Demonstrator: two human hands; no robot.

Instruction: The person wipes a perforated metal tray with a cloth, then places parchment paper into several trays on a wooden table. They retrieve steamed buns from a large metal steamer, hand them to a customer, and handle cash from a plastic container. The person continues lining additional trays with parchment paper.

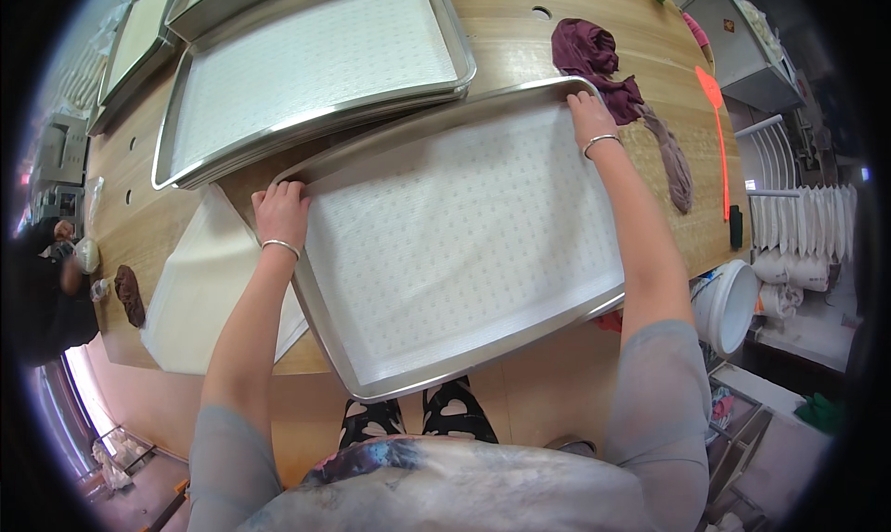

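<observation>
A shallow rectangular metal tray (321, 323) lies tilted across the front edge of the wooden table, lined with a white dotted sheet (459, 246). My left hand (282, 210) grips its far left corner, fingers over the rim. At the far right corner, my right hand (592, 118) has its fingers inside the rim. Beyond it stands a stack of similar metal trays (299, 124), the top one holding a white dotted sheet (327, 51). Pale sheets (209, 288) lie on the table at the left, partly under my left forearm.
On the wooden table (515, 44) are a maroon cloth (585, 48), a mauve cloth (668, 159), a red fly swatter (720, 142) and a brown cloth (129, 295). A white bucket (734, 309) is beyond the right edge. Another person (49, 302) is at the far left.
</observation>
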